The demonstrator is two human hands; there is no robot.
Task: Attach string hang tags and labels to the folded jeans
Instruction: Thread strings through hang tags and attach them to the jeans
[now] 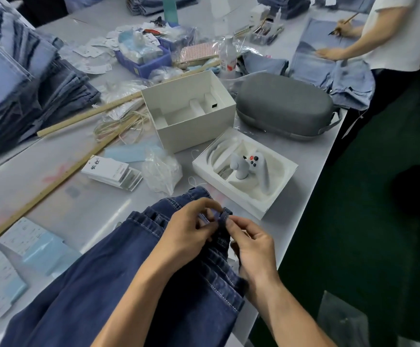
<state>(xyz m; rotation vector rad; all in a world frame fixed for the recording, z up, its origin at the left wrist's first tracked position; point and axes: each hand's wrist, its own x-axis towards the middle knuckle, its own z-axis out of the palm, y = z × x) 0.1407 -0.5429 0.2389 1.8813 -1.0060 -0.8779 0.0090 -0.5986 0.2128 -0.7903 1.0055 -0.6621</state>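
Jeans [118,284] waistband between both hands.

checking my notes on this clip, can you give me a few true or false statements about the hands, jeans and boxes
1. Both hands, left hand and right hand, pinch the waistband of the dark jeans. True.
2. The tall white box is full of tags. False: only its cardboard insert shows inside.
3. The white controller sits in an open tray. True.
4. The grey case is open. False: it is closed.
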